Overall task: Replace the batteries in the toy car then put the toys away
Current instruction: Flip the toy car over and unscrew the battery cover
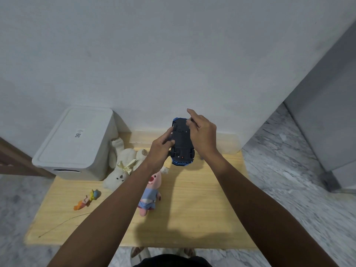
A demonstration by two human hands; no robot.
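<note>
A blue toy car [182,143] is held upside down above the low wooden table [202,199], its black underside facing me. My left hand [159,151] grips the car's left side. My right hand [202,135] rests against the car's right front part, with the index finger raised; I cannot tell if it pinches something small. A white plush rabbit [120,170], a pink plush in blue clothes [151,191] and a small orange and yellow figure [87,199] lie on the table's left half.
A white lidded storage box [77,143] stands at the table's back left. A clear plastic bin [229,143] sits against the wall at the back right. Marble floor surrounds the table; a white cabinet [327,122] rises at the right.
</note>
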